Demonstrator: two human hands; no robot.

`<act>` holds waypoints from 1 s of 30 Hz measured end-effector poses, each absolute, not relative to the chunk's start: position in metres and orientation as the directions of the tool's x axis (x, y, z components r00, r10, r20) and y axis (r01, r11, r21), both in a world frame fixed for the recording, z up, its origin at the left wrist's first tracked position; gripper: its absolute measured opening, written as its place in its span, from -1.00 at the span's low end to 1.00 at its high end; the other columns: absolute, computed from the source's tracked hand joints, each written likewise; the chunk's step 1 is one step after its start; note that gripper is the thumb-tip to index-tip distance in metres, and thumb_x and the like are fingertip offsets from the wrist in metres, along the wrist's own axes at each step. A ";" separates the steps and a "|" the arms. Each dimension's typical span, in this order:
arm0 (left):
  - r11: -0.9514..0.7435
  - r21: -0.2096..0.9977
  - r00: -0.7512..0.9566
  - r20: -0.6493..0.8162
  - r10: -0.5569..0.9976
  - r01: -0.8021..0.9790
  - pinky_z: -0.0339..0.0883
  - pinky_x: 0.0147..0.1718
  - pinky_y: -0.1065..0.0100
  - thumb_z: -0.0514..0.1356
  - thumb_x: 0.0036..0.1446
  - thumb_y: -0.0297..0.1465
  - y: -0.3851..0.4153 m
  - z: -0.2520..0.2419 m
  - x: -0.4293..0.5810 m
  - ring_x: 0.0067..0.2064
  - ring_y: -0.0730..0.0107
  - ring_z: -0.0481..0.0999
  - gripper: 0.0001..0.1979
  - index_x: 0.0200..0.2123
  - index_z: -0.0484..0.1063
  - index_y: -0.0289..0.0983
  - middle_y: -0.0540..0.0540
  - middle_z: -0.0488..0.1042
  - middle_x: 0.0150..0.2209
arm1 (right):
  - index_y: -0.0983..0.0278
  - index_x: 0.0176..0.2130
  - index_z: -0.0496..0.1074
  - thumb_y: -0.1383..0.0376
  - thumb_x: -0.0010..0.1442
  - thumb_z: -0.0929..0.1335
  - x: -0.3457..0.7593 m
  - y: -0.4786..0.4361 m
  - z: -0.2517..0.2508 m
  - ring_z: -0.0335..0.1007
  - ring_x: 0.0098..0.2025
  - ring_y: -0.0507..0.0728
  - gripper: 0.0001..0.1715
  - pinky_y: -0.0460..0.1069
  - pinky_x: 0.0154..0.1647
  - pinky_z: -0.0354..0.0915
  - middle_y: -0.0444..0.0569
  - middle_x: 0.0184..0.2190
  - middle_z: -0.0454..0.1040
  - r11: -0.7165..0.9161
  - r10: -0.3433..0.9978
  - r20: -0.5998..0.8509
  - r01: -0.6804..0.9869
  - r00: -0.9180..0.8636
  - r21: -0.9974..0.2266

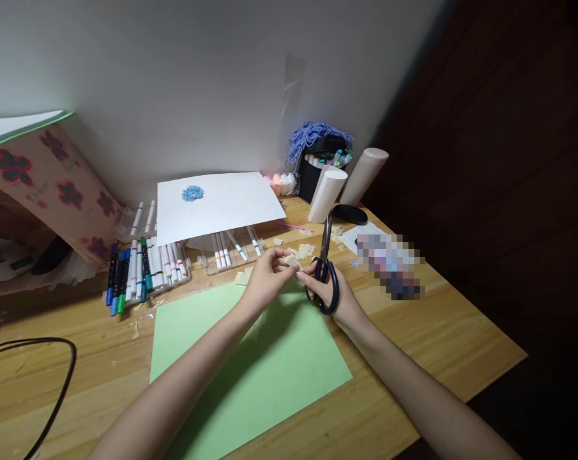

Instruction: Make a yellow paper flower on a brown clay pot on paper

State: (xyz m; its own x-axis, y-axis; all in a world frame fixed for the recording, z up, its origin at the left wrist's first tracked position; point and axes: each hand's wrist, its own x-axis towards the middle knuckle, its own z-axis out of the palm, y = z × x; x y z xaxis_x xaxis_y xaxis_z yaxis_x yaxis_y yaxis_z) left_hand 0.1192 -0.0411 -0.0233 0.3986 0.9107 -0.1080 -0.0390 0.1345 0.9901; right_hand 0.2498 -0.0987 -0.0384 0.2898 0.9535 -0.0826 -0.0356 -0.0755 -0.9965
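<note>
My left hand (271, 276) is closed in a pinch on a small piece of pale yellow paper (292, 262) above the far edge of a green sheet (250, 377). Close beside it, my right hand (339, 297) has the dark-handled scissors (327, 255) hooked on its fingers, blades pointing up and away from the paper. The right thumb and fingertip reach toward the same piece; whether they touch it I cannot tell. More pale yellow paper scraps (304, 251) lie on the table just beyond my hands.
Several markers (159, 265) lie at the left in clear trays. A white sheet (216, 204) with a blue cluster rests over another tray. At the back right stand a black pen holder (312, 179) with blue yarn, a white cylinder (327, 195) and a beige bottle (365, 176). A black cable (71, 364) curves at left.
</note>
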 end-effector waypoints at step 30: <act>0.285 0.941 0.282 -0.228 0.932 -0.181 0.28 -0.26 0.42 0.37 -0.20 -0.24 -0.036 0.005 0.106 -0.39 0.53 0.40 -0.71 -0.52 0.45 -0.36 -0.02 0.43 -0.49 | 0.27 -0.43 0.23 -0.46 -0.24 0.09 0.220 -0.128 -0.038 0.21 -0.67 -0.02 -0.11 0.00 -0.47 0.33 -0.24 -0.68 0.19 -0.301 0.942 -0.257 -0.207 -0.216 -0.931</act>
State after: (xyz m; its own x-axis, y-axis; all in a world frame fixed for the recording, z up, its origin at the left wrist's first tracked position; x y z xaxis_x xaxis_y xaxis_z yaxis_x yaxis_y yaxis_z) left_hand 0.1064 -0.0358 0.0046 0.2816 0.9321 -0.2277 -0.1810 0.2846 0.9414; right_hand 0.2198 -0.1281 -0.0379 -0.2161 0.9420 -0.2569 -0.2067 -0.3012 -0.9309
